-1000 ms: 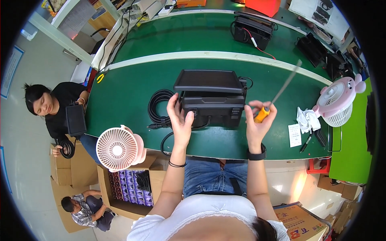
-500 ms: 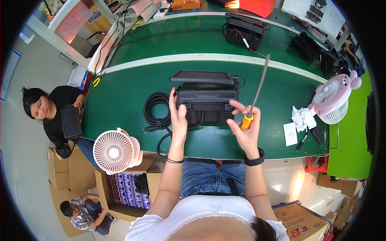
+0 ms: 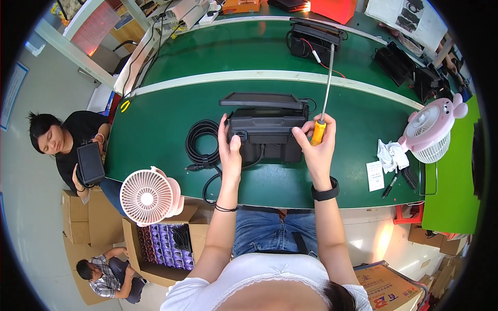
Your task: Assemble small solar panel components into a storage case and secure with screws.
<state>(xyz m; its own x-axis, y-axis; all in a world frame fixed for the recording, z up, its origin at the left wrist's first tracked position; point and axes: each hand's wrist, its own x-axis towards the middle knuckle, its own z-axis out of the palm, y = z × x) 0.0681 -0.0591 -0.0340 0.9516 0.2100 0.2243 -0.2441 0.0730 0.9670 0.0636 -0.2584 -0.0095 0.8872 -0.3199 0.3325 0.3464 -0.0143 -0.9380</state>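
Observation:
In front of me on the green table (image 3: 150, 150) stands a black plastic case (image 3: 270, 123) with a flat black panel (image 3: 259, 98) raised on its far side. My left hand (image 3: 230, 155) grips the case's left end, thumb at a front latch, fingers along the side. My right hand (image 3: 320, 150) is closed round the yellow handle of a screwdriver (image 3: 317, 135), its long metal shaft pointing away and up. The right thumb and fingertips also touch the case's right end. From the case's front a black cable runs left to a coil (image 3: 191, 144) lying beside it.
A pink fan (image 3: 148, 197) is at the near left edge, another pink fan (image 3: 428, 127) at the right by crumpled tissue (image 3: 391, 154), a paper slip (image 3: 375, 176) and a marker (image 3: 390, 185). A second black case (image 3: 314, 44) stands beyond the white rail. A seated co-worker (image 3: 67, 147) is at the left.
My right hand has moved in against the case's right end, and the screwdriver has swung left, more upright in view. At left, the co-worker has shifted the black panel they hold.

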